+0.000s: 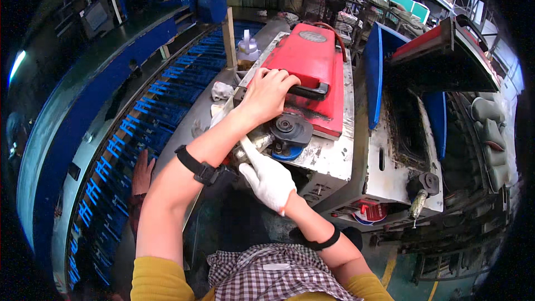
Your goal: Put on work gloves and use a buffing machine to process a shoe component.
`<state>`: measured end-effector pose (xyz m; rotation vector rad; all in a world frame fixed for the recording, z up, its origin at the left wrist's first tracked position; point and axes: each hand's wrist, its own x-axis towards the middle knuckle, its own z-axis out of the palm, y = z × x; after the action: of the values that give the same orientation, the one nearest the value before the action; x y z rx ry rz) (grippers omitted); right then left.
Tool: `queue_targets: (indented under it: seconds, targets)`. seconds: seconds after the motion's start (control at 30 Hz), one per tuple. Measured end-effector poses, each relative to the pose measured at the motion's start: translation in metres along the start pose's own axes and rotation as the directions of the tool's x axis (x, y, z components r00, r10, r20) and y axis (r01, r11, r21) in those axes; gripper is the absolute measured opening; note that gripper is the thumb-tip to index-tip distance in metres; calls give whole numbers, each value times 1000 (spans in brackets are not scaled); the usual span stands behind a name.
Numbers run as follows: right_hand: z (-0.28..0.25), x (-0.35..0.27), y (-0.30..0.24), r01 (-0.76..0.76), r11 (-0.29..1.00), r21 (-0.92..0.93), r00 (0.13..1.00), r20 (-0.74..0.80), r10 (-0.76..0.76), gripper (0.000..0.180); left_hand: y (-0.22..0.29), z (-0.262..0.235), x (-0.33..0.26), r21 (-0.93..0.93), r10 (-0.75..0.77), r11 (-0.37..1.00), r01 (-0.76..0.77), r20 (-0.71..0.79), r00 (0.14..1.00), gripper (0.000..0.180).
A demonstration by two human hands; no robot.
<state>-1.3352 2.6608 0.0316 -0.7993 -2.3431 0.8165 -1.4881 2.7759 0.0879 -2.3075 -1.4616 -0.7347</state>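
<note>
My bare left hand (pixel 267 95) is closed over the black handle (pixel 311 90) at the front of a red lid (pixel 301 56). The lid lies lowered on a white metal machine body (pixel 329 159). Below it, my right hand (pixel 270 183) wears a white glove. One gloved finger stretches up and left, and the thumb stands apart from it. This hand is beside a foil-wrapped lever (pixel 259 138), which joins a round black knob (pixel 287 125). My left forearm crosses above and hides part of this area, so I cannot tell whether the glove touches the lever.
To the right, a second machine has its red lid (pixel 429 47) raised between blue side panels (pixel 382 72). A blue slatted conveyor (pixel 139 114) curves along the left. A crumpled white cloth (pixel 222 91) and a pale purple bottle (pixel 247 47) stand near the first machine. Grey shapes (pixel 490 134) fill a far-right rack.
</note>
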Motion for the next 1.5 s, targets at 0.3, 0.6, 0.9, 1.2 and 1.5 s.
queue_targets:
  seconds: [0.3,0.6,0.9,1.2,1.5]
  targets:
    - [-32,-25,29,210,978,-14,909,-367,-200,33,-4,-30,59,49,-1,999,19,-341,940,46]
    - [-84,-7,55,152,988,-4,741,-661,-116,25,-2,-56,124,-67,-168,986,154,-362,917,78]
    - [-55,-69,71,29,973,227,692,-707,144,25,12,-39,-114,-434,-478,868,243,-595,646,38]
    - [21,-97,69,8,959,283,793,-586,167,18,-17,-37,-335,-204,-975,216,955,-2,220,26]
    - [89,-48,67,67,976,-207,983,180,-30,55,81,-20,-282,-686,-676,422,592,196,710,21]
